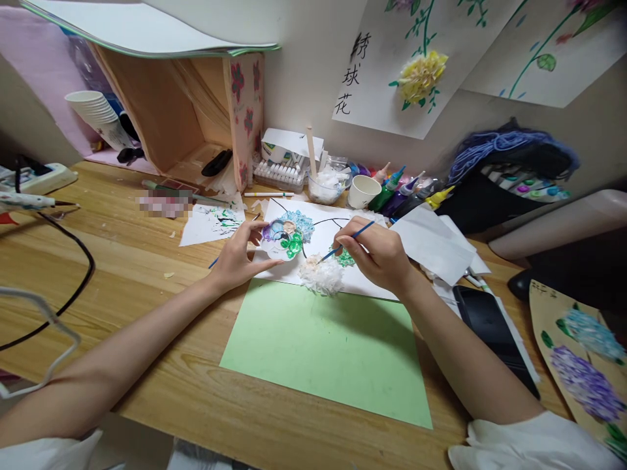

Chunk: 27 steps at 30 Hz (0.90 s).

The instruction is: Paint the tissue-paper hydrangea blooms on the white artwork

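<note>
While the left hand (240, 256) pinches a round paint palette (288, 240) between thumb and fingers, apparently to have colour near, the right hand (379, 251) grips a blue paintbrush (362, 230) low, probably for control, its tip at the fluffy white flower (321, 277) on the near edge of the white sheet (362, 284).

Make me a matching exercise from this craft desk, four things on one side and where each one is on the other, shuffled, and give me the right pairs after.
Things
1. paintbrush
2. paint palette
3. white flower
4. green sheet

Places
A. spread flat on the desk
B. held in the left hand
C. at the near edge of the white paper, by the paintbrush's tip
D. held in the right hand

Right pairs: 1-D, 2-B, 3-C, 4-A
</note>
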Motion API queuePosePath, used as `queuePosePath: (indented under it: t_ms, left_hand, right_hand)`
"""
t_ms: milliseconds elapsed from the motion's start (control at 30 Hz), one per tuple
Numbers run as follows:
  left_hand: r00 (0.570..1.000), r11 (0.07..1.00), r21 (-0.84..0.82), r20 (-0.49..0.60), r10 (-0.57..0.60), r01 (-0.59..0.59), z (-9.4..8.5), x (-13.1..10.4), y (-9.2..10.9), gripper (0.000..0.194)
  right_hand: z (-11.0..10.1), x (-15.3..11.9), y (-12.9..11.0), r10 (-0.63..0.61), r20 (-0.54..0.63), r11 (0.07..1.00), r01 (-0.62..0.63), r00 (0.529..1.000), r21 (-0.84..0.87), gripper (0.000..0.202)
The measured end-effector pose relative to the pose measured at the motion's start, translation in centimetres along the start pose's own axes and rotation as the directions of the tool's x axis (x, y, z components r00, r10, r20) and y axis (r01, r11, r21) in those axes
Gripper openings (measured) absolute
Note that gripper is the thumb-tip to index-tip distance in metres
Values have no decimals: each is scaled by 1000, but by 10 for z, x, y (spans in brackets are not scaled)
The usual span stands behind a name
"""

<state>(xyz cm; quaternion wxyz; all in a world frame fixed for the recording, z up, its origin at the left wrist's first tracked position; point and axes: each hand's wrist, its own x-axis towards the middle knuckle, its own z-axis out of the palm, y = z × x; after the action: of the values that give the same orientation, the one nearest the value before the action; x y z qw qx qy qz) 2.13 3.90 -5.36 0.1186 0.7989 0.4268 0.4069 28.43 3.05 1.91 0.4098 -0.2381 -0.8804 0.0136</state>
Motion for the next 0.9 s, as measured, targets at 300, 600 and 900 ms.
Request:
queuePosePath:
  t_ms: [300, 600, 900]
  left_hand:
    - [1000, 1000, -7, -8, 5, -5, 1, 0, -1, 67]
    - [1000, 1000, -24, 0, 6, -6, 1, -1, -1, 67]
    - [1000, 1000, -20, 12, -7, 7, -1, 0, 2, 66]
  right_hand:
    - [-5, 1, 0, 11, -9, 1000, -11, 1000, -3, 22]
    - [1, 0, 1, 96, -73, 994, -91, 993, 69, 17]
    - [5, -1, 2, 88, -43, 995, -86, 995, 53, 17]
